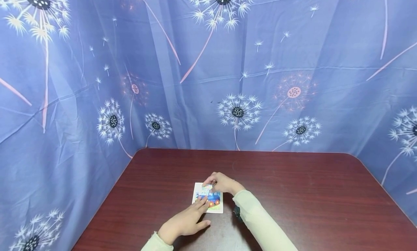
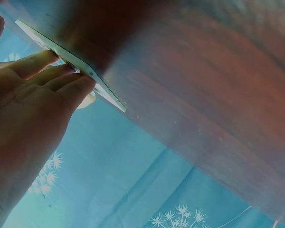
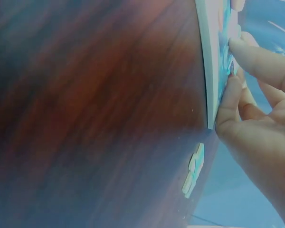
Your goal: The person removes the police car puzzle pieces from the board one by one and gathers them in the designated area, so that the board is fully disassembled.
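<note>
A small square puzzle board [image 1: 219, 209] with a white border and a picture of a blue vehicle with red wheels lies on the table. My left hand [image 1: 186, 221] rests its outstretched fingers on the board's lower left part, thumb spread to the side. In the left wrist view those fingertips touch the board's face. My right hand [image 1: 223, 182] reaches over the top right of the board and pinches a puzzle piece [image 3: 233, 66] close against its face. Fingers partly hide the piece and the picture.
A loose puzzle piece [image 3: 194, 171] lies on the table beside the board in the right wrist view. The dark red wooden table [image 1: 293, 193] extends around the board. A blue dandelion-print curtain [image 1: 202, 99] hangs along its back and sides.
</note>
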Tool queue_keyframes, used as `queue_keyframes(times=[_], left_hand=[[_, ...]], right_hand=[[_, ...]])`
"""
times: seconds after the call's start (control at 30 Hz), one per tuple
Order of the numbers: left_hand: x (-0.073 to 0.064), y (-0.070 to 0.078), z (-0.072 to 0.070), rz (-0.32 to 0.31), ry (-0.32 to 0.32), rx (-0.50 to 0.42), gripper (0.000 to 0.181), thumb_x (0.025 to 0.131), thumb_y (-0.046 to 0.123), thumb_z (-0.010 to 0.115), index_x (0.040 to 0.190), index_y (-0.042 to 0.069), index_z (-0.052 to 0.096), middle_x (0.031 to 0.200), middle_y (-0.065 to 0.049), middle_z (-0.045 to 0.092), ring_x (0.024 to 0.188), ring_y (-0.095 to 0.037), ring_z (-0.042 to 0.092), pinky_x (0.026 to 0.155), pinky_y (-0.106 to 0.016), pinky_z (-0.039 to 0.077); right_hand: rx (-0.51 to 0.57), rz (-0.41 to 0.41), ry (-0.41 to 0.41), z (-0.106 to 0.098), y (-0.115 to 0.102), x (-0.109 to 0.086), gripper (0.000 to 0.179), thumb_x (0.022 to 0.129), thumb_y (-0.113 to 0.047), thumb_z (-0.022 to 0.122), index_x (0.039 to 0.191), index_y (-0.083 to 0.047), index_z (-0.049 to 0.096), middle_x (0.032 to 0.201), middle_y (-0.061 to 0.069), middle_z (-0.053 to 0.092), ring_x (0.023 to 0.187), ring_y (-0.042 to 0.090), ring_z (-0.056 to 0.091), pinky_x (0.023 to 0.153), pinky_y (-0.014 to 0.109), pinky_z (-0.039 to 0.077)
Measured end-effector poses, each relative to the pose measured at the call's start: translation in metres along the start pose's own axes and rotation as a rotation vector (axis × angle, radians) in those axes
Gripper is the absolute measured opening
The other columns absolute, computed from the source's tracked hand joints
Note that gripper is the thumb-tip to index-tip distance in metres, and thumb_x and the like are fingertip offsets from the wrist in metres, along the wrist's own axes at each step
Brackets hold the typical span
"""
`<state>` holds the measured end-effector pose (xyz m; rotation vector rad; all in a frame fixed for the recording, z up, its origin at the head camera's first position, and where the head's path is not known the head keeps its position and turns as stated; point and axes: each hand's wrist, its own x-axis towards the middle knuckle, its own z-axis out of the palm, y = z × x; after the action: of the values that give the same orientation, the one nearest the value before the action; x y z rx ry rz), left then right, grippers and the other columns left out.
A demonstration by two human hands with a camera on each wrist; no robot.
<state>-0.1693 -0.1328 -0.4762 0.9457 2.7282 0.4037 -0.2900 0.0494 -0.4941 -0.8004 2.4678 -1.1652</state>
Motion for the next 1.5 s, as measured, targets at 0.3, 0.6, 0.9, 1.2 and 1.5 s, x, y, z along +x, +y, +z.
queue_keyframes(times=[0.3, 0.6, 0.9, 1.2, 1.5], left_hand=[[-0.001, -0.001, 0.002, 0.001, 0.0, -0.012, 0.062, 0.098, 0.036, 0.054, 0.143, -0.004, 0.04, 0.153, -0.022, 0.029, 0.14, -0.038, 0.029, 0.11, -0.051, 0.031], [0.0, -0.003, 0.002, 0.002, 0.002, -0.01, 0.062, 0.098, 0.037, 0.054, 0.144, -0.003, 0.04, 0.153, -0.021, 0.03, 0.14, -0.037, 0.03, 0.11, -0.05, 0.031], [0.0, -0.003, 0.001, 0.002, 0.002, -0.011, 0.063, 0.098, 0.038, 0.054, 0.144, -0.003, 0.04, 0.153, -0.021, 0.03, 0.14, -0.037, 0.029, 0.11, -0.05, 0.031], [-0.001, -0.002, 0.001, 0.003, 0.003, -0.01, 0.063, 0.097, 0.037, 0.054, 0.143, -0.003, 0.04, 0.153, -0.021, 0.03, 0.139, -0.037, 0.03, 0.111, -0.049, 0.031], [-0.001, -0.001, 0.001, 0.004, 0.011, -0.007, 0.062, 0.097, 0.036, 0.054, 0.143, -0.003, 0.04, 0.153, -0.021, 0.03, 0.139, -0.038, 0.03, 0.111, -0.05, 0.031]], right_hand=[[0.027, -0.015, 0.005, 0.0, 0.0, -0.004, 0.035, 0.079, 0.016, 0.066, 0.106, -0.004, 0.071, 0.099, 0.005, 0.06, 0.091, 0.02, 0.054, 0.08, 0.031, 0.049], [0.081, -0.034, 0.022, -0.003, -0.001, -0.005, 0.036, 0.078, 0.019, 0.061, 0.105, -0.003, 0.071, 0.096, 0.008, 0.065, 0.086, 0.019, 0.057, 0.075, 0.026, 0.049], [0.117, -0.082, 0.067, -0.004, 0.0, -0.008, 0.028, 0.084, 0.015, 0.06, 0.103, -0.002, 0.073, 0.09, 0.01, 0.068, 0.083, 0.02, 0.061, 0.07, 0.026, 0.051], [0.129, -0.135, 0.074, -0.008, 0.003, -0.006, 0.025, 0.084, 0.014, 0.06, 0.104, 0.004, 0.07, 0.087, 0.014, 0.069, 0.083, 0.02, 0.064, 0.074, 0.026, 0.054], [0.156, -0.119, 0.08, -0.016, 0.007, -0.01, 0.018, 0.084, 0.008, 0.064, 0.099, 0.003, 0.072, 0.089, 0.014, 0.071, 0.08, 0.015, 0.063, 0.07, 0.022, 0.051]])
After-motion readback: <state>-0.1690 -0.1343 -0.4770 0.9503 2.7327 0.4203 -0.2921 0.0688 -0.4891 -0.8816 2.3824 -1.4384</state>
